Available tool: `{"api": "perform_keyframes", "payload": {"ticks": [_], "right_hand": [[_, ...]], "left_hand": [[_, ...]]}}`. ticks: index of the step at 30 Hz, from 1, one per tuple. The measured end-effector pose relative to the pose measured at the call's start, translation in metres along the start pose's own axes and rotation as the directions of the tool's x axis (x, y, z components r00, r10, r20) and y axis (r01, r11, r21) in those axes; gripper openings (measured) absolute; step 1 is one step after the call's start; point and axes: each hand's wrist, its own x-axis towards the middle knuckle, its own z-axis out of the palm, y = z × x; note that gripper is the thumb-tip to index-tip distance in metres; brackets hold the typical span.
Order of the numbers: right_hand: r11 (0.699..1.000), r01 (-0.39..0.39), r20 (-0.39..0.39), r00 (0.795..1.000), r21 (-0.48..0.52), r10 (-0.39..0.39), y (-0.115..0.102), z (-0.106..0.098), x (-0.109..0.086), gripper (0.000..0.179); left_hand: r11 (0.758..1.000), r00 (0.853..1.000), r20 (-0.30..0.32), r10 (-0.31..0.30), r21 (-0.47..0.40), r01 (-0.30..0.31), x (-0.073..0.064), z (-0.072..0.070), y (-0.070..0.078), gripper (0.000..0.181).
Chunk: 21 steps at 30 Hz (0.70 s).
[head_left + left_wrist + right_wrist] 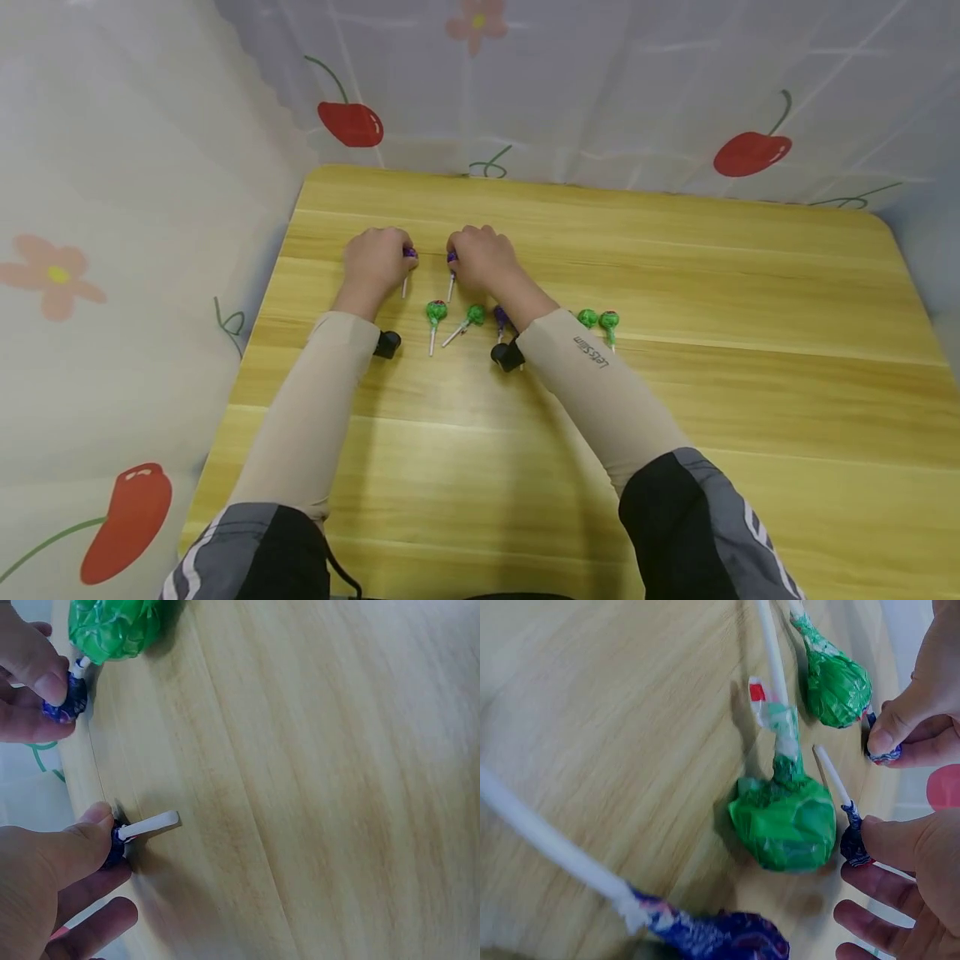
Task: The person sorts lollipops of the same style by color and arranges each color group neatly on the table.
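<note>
Near the table's far left part, my left hand pinches a purple-wrapped lollipop by its head, with the white stick pointing back toward me. A short way to the right, my right hand grips a second purple lollipop the same way, thumb against the wrapper in the right wrist view. Just below the hands lie two green lollipops, one upright in the head view and one slanted. Another purple lollipop lies beneath my right wrist, partly hidden by it.
Two more green lollipops, one partly covered by the sleeve and one beside it, lie right of my right forearm. The wooden table meets a patterned curtain at its far edge and another at the left.
</note>
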Motion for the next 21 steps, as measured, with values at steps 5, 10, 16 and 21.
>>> {"api": "perform_keyframes", "payload": {"ticks": [5,10,16,21], "right_hand": [[1.0,0.01,-0.014,1.0,0.007,-0.01,-0.002,0.006,0.004,0.024],[1.0,0.019,-0.025,1.0,0.004,-0.018,-0.001,0.007,0.003,0.027],[1.0,0.029,-0.028,0.999,0.01,-0.028,0.002,0.005,0.0,0.035],[0.999,0.022,-0.024,0.999,0.04,-0.021,0.008,-0.002,-0.006,0.04]], "left_hand": [[1.0,1.0,-0.018,0.013,-0.004,-0.013,0.001,0.001,-0.001,0.026],[1.0,0.999,-0.03,0.028,0.005,-0.028,0.0,0.0,0.001,0.027],[1.0,0.999,-0.022,0.025,0.012,-0.025,-0.001,0.0,0.002,0.027],[1.0,1.0,-0.015,0.021,0.014,-0.021,-0.003,-0.001,0.003,0.026]]}}
